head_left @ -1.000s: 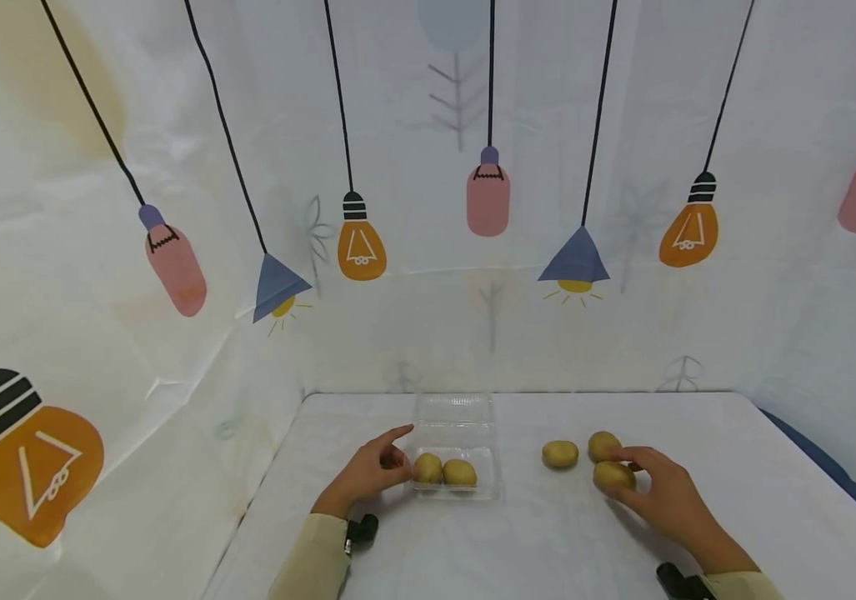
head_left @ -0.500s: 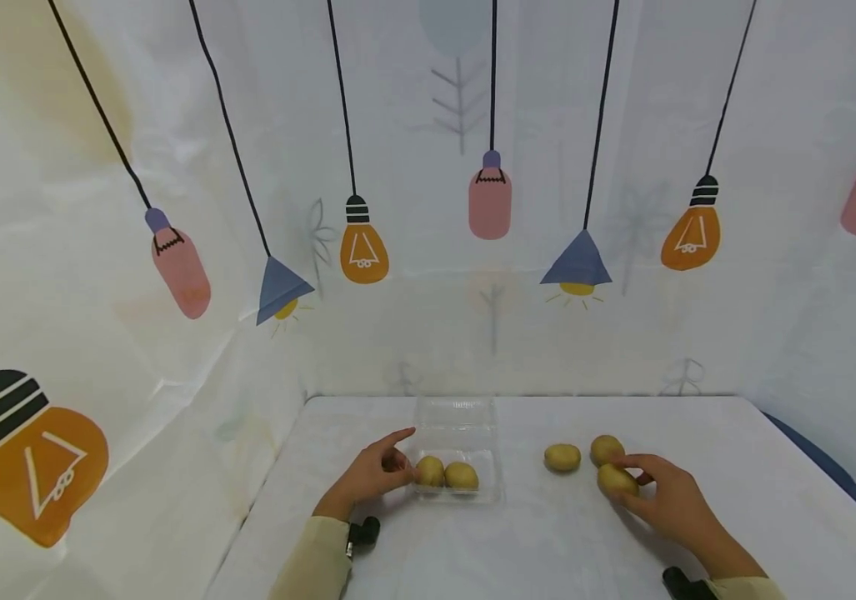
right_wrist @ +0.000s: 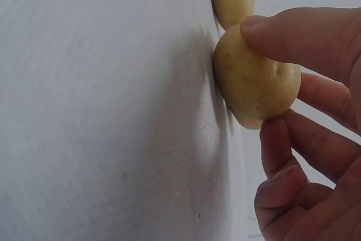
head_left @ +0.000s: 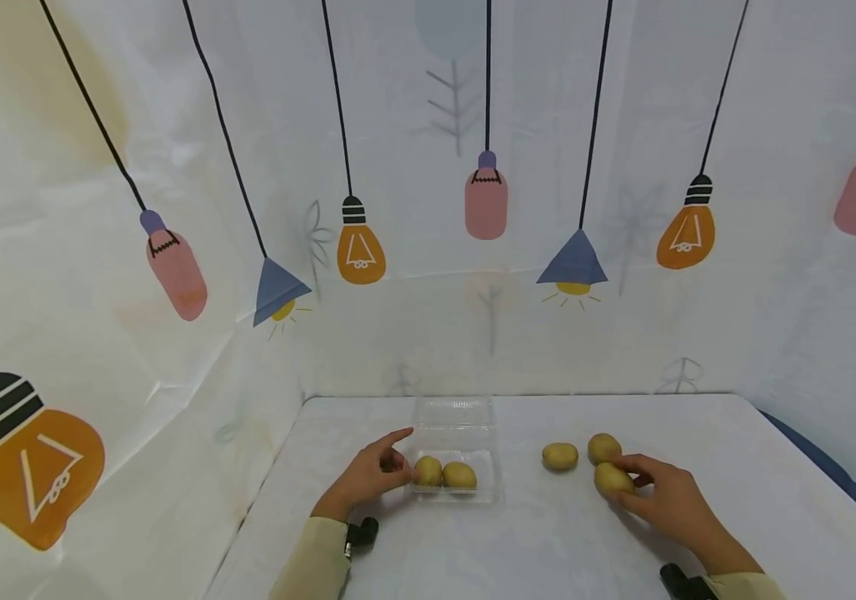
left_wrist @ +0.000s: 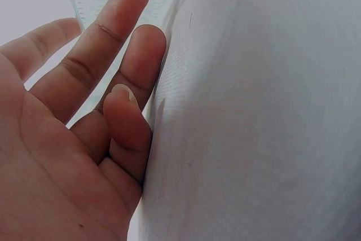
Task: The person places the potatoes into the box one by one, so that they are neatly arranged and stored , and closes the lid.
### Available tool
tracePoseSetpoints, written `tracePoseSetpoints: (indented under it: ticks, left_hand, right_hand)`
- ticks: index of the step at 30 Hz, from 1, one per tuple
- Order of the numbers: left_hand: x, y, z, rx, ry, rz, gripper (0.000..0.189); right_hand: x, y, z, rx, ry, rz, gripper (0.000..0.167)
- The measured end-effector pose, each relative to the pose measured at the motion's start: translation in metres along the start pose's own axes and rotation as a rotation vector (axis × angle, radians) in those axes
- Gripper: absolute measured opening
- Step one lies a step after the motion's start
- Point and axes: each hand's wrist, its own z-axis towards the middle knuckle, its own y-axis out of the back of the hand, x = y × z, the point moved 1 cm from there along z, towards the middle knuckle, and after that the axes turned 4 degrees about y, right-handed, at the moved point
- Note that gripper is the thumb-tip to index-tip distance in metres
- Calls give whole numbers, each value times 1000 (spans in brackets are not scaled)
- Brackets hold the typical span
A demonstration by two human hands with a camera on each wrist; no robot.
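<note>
A clear plastic clamshell box (head_left: 489, 487) lies on the table with its lid (head_left: 454, 411) folded back. Two potatoes (head_left: 461, 476) sit side by side in its base. At the box's left side rests my left hand (head_left: 369, 473), fingers spread and fingertips at the wall; the left wrist view shows the last fingers bent loosely. To the right, my right hand (head_left: 665, 498) pinches a potato (right_wrist: 256, 80) between thumb and fingers, low over the tabletop. Just beyond it lies another potato (head_left: 603, 447), overlapped by it in the right wrist view. One more potato (head_left: 559, 456) lies left of these.
The table (head_left: 518, 550) has a white cover. A white sheet printed with hanging lamps (head_left: 573, 260) rises behind and along the left side. Dark cameras (head_left: 362, 533) are strapped at both wrists over light sleeves.
Both hands keep nearly the same places, the left at the box and the right around its potato. The head view shifts only slightly.
</note>
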Motion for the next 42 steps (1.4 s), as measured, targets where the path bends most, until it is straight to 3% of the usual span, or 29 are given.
tracePoseSetpoints:
  ticks: [7,19,28,36,42]
  left_hand:
    - [1,0,1,4,0,-6,83]
    - [1,0,1,7,-4,1,84]
    - [-1,0,0,10,-17,4,83]
    - [-4,1,-1,12,-20,8,83]
    - [-4,1,-1,9,-15,5,82]
  right_hand:
    - [0,1,-1,-10,14,37,62]
    - [1,1,0,53,-77,64,63]
    - [0,-1,-1,18,-7,64,58]
    - [-1,-1,-1,44,-57,106,67]
    - [1,-1,-1,50,-48,115,69]
